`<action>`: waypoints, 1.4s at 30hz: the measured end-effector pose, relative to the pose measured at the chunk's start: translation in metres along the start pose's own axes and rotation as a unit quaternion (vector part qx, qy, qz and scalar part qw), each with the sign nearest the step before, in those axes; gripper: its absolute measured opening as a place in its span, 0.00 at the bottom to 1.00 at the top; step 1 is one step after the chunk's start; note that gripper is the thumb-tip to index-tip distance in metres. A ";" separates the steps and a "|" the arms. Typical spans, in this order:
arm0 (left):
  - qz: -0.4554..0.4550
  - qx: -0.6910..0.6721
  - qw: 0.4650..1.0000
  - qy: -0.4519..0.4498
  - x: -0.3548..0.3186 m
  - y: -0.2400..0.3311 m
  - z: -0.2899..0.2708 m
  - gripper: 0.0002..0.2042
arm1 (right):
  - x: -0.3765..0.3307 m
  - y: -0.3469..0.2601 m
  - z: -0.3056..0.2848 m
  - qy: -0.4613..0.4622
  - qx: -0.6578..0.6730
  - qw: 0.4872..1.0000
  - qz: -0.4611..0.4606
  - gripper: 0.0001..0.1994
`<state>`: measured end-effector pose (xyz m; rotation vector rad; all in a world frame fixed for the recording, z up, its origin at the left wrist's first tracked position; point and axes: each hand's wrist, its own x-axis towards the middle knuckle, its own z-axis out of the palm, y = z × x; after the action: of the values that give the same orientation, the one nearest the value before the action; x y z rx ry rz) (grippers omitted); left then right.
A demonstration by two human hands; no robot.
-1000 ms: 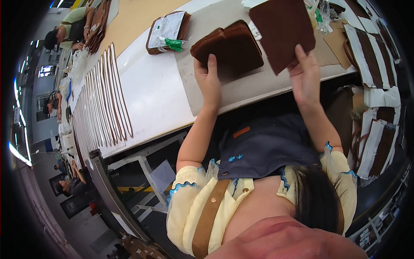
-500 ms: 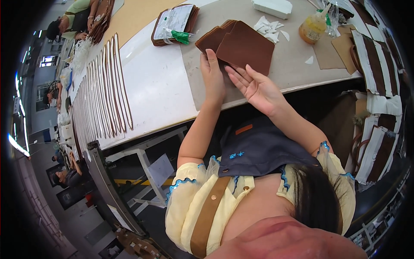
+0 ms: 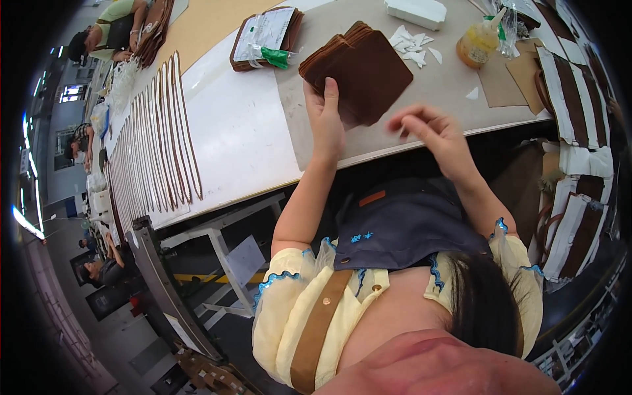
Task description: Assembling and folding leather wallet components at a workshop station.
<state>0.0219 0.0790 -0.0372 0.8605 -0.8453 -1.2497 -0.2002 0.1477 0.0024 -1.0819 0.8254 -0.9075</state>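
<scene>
A stack of brown leather pieces (image 3: 361, 71) lies on the grey mat (image 3: 434, 118) near the table's front edge. My left hand (image 3: 327, 120) rests flat against the stack's near left corner, fingers touching it. Just off the table's edge to the right of the stack, my right hand (image 3: 431, 135) hovers with fingers loosely curled and holds nothing.
A bundle of brown pieces with white paper and a green clip (image 3: 264, 37) lies at the back left. A glue bottle (image 3: 477, 42), white scraps (image 3: 411, 43) and a white box (image 3: 416, 11) sit behind. Long striped strips (image 3: 155, 141) cover the table's left. Brown-and-white panels (image 3: 576, 92) pile up on the right. Other people work at the far left.
The large brown piece held up a second ago now lies on the stack. My right hand has pulled back off it toward me; the left hand stays at the stack.
</scene>
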 end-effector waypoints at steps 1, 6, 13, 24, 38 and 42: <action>0.058 0.054 0.997 -0.025 -0.002 -0.001 -0.001 0.23 | 0.006 0.000 -0.004 0.000 0.000 1.000 0.000 0.20; 0.159 0.156 0.968 -0.113 -0.009 -0.008 -0.001 0.21 | 0.038 0.024 -0.019 0.262 -0.320 0.870 -0.269 0.32; 0.174 0.144 0.964 -0.139 -0.012 -0.009 0.002 0.30 | 0.027 0.027 -0.011 0.268 -0.236 0.912 -0.201 0.23; 0.121 0.134 0.973 -0.143 -0.014 -0.008 -0.001 0.28 | 0.024 0.045 -0.013 0.321 -0.171 0.901 -0.235 0.06; 0.174 0.188 0.951 -0.173 -0.015 -0.006 -0.002 0.32 | 0.034 0.045 -0.006 0.195 -0.299 0.898 -0.258 0.45; 0.197 0.159 0.951 -0.178 -0.015 -0.005 0.004 0.36 | 0.037 0.047 -0.008 0.158 -0.153 0.947 -0.236 0.47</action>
<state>0.0143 0.0926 -0.0406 0.6765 -1.4632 -0.9365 -0.1836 0.1212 -0.0492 -1.4641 1.0145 -1.4154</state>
